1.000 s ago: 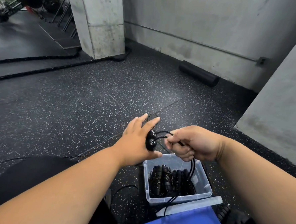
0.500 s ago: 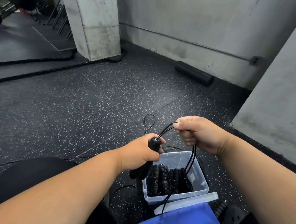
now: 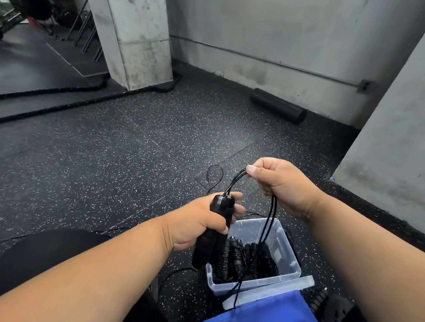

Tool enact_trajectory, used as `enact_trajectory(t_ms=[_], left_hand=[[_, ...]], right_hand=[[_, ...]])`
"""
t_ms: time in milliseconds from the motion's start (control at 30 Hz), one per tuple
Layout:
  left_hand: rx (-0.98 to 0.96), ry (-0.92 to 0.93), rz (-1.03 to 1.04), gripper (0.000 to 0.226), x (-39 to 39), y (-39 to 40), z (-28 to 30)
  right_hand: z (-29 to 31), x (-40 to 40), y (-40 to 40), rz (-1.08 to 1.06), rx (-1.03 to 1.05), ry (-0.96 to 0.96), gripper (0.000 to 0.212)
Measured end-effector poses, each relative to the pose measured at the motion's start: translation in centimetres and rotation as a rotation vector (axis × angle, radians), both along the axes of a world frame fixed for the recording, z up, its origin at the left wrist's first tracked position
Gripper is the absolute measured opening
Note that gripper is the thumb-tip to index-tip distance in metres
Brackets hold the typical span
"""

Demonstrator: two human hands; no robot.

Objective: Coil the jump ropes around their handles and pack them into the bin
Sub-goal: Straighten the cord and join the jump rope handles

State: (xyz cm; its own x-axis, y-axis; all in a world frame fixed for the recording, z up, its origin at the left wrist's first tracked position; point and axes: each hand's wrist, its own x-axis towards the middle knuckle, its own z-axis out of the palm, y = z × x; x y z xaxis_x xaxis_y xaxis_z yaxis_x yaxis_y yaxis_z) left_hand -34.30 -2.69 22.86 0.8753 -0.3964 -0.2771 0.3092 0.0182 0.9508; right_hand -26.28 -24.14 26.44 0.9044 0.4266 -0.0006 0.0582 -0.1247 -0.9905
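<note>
My left hand grips the two black jump rope handles together, held above the left side of the bin. Their thin black cord arcs up from the handle tops into my right hand, which pinches it, then hangs down in a long loop past the bin's front. The clear plastic bin stands on the floor below my hands and holds several coiled black jump ropes.
A clear lid and a blue bag lie at the bin's front. More black cord loops on the speckled rubber floor beyond. A black foam roller lies by the wall, and thick battle ropes run past a concrete pillar.
My left hand went from open fingers against the handle ends to a full grip round both handles. My right hand lifted the cord up and to the right, drawing the loop taller.
</note>
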Motion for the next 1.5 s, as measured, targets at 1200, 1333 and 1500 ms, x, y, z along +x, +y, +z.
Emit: enact_trajectory(t_ms=[1200, 1333, 1500], left_hand=[[0.578, -0.201, 0.445, 0.096, 1.0, 4.9, 3.3], [0.758, -0.342, -0.051, 0.070, 0.3, 3.1, 3.8], [1.124, -0.470, -0.054, 0.064, 0.1, 1.4, 1.7]], right_hand=[[1.2, -3.1, 1.3, 0.031, -1.115, -0.585, 0.035], [1.7, -3.1, 1.4, 0.236, -1.144, -0.728, 0.037], [0.8, -2.8, 1.9, 0.303, -1.225, -0.845, 0.033]])
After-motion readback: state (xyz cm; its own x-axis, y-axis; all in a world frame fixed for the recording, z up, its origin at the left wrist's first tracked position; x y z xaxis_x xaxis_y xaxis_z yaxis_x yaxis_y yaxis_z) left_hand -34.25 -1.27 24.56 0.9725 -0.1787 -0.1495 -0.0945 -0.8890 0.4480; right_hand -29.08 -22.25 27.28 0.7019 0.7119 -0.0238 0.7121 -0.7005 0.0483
